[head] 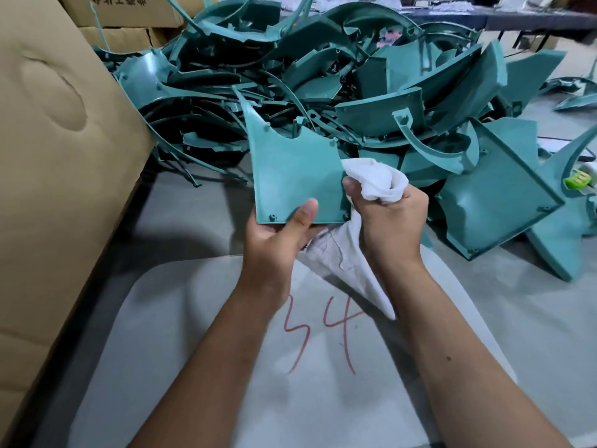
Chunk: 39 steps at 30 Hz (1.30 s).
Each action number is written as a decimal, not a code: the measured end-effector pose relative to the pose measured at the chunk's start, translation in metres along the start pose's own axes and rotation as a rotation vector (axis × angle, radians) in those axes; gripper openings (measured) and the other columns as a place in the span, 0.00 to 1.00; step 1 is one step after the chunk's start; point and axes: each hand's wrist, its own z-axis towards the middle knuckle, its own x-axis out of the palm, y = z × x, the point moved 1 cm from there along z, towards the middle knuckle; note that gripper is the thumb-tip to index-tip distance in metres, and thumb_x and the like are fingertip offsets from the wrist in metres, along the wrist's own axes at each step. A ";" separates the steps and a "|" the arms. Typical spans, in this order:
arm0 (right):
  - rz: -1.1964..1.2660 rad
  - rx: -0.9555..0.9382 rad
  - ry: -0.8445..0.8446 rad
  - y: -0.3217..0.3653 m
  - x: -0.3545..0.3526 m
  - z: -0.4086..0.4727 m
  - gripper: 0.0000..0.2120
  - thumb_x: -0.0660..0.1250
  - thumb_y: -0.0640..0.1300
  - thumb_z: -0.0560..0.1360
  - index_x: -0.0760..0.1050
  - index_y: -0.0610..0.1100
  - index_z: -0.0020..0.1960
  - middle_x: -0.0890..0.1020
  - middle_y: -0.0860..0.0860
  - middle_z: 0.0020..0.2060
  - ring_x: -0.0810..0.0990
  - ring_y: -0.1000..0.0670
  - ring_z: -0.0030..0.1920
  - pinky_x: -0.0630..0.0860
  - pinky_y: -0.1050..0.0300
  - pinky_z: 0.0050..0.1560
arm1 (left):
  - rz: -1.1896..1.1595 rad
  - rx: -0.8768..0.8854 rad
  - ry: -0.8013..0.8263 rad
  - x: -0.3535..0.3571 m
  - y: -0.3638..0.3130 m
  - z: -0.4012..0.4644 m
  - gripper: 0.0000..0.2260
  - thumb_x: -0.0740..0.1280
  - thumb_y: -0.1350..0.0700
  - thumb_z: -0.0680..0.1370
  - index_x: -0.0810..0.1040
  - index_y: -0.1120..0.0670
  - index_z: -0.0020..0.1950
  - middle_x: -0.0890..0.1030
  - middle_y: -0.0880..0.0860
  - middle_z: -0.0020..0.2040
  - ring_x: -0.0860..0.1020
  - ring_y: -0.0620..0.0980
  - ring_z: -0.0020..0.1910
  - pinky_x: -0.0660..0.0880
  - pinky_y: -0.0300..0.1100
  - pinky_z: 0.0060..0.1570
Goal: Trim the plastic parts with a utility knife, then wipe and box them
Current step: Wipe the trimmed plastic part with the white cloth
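Note:
My left hand [277, 236] grips the bottom edge of a flat teal plastic part [292, 176], thumb on its near face, holding it upright above the table. My right hand [389, 218] is closed on a bunched white cloth [376, 181], pressed against the part's right edge. The cloth's loose tail [347, 266] hangs down between my wrists. A green-handled tool, possibly the utility knife [578, 181], lies at the far right among the parts.
A large heap of teal plastic parts [355, 76] covers the table behind my hands. A tall cardboard box [55, 150] stands at the left, more cartons behind it. A white sheet marked "34" in red [319, 337] lies under my forearms.

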 end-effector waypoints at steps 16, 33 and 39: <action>0.302 0.257 0.315 -0.007 -0.002 0.006 0.14 0.76 0.36 0.74 0.80 0.32 0.58 0.87 0.41 0.48 0.86 0.44 0.48 0.82 0.51 0.51 | 0.430 -0.127 0.152 -0.050 -0.040 0.018 0.08 0.74 0.60 0.72 0.88 0.51 0.48 0.87 0.56 0.49 0.87 0.57 0.43 0.83 0.47 0.34; 0.137 0.284 0.295 0.001 0.018 -0.012 0.12 0.78 0.37 0.69 0.84 0.39 0.52 0.86 0.39 0.48 0.84 0.39 0.51 0.80 0.39 0.60 | 0.440 0.130 -0.238 -0.046 -0.013 0.028 0.03 0.67 0.54 0.82 0.78 0.51 0.55 0.86 0.49 0.51 0.85 0.49 0.49 0.82 0.46 0.47; -0.135 -0.017 0.448 0.008 0.013 -0.010 0.22 0.71 0.49 0.81 0.72 0.34 0.38 0.69 0.47 0.31 0.66 0.50 0.34 0.67 0.60 0.36 | 0.409 0.037 -0.247 -0.046 -0.009 0.030 0.11 0.68 0.46 0.80 0.79 0.54 0.53 0.86 0.59 0.54 0.84 0.61 0.54 0.82 0.57 0.54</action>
